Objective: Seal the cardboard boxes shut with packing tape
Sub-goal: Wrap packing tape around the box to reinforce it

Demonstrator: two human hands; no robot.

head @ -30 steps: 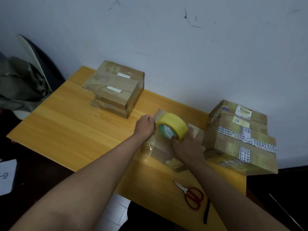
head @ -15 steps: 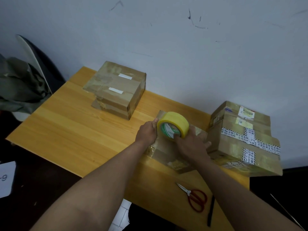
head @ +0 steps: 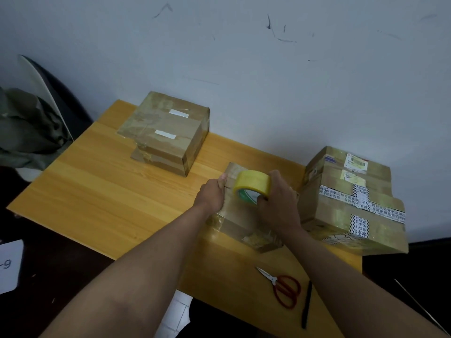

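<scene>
Near the middle of the wooden table [head: 97, 191], a small brown box [head: 234, 223] is being taped. The yellow tape roll [head: 252, 185] is held on top of it by the right hand [head: 280, 203], with fingers curled round the ring, likely so tape can be pulled. The box's left edge is pinched by the left hand [head: 212, 193], probably to hold the tape end down. Shiny tape is seen on the cardboard. Red scissors [head: 283, 289] are kept close for cutting.
</scene>
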